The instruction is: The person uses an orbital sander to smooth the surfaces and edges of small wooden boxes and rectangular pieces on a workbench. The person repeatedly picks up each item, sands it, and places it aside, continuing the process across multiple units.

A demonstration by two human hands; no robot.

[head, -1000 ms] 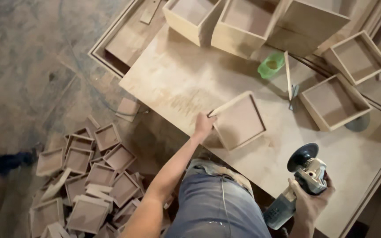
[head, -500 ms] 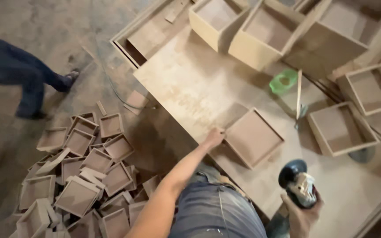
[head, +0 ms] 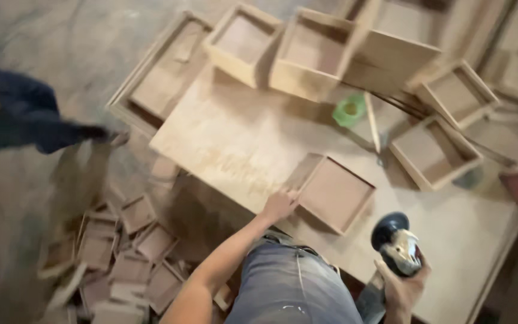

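The left hand (head: pixel 280 205) clamps the near corner of the tray (head: pixel 336 193) lying on the bench (head: pixel 235 144); the right hand (head: pixel 404 287) grips the grinder (head: pixel 394 245) beside it. Sanding seems imminent; the disc must meet the tray's edge squarely.

Lighting is soft and even, of moderate brightness, without glare. Shallow shadows fall beside the wooden trays on the counter (head: pixel 235 144). Motion blur smears the whole frame, heaviest at the left edge and over the floor pile (head: pixel 121 258). Fine detail is lost throughout.
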